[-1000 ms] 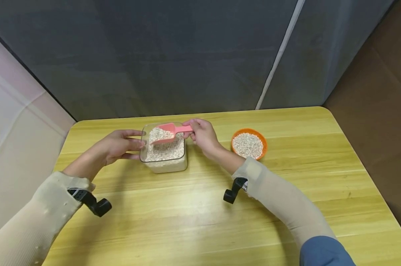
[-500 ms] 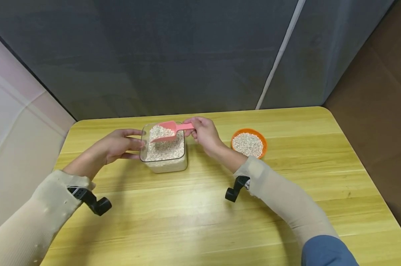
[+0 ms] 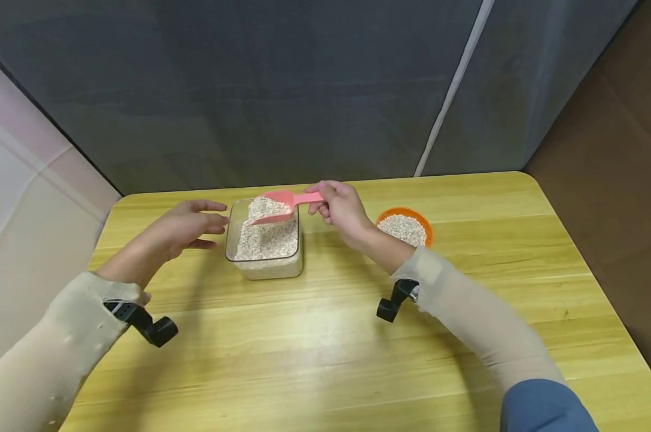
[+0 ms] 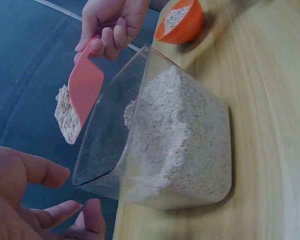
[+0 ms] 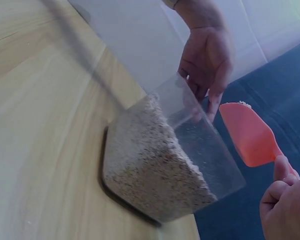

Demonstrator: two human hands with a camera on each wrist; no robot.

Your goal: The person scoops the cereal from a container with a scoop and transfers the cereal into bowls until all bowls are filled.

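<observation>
Gripping a pink scoop (image 3: 279,205), right hand (image 3: 342,210); left hand (image 3: 182,231) loose-fingered over yellow wooden table (image 3: 314,336), grey curtain (image 3: 282,90) behind.

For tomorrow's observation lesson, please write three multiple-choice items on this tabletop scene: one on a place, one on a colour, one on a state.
1. Where is the orange bowl?
A. to the right of the clear container
B. to its left
C. inside it

2. What colour is the scoop?
A. blue
B. pink
C. green

3. What state is the scoop in?
A. empty on the table
B. buried in grain
C. loaded, lifted above the container

Key: 1 A, the head view shows the bowl beyond the right hand. 2 B, every view shows it pink. 3 C, grain is heaped in it while the right hand holds its handle.
</observation>
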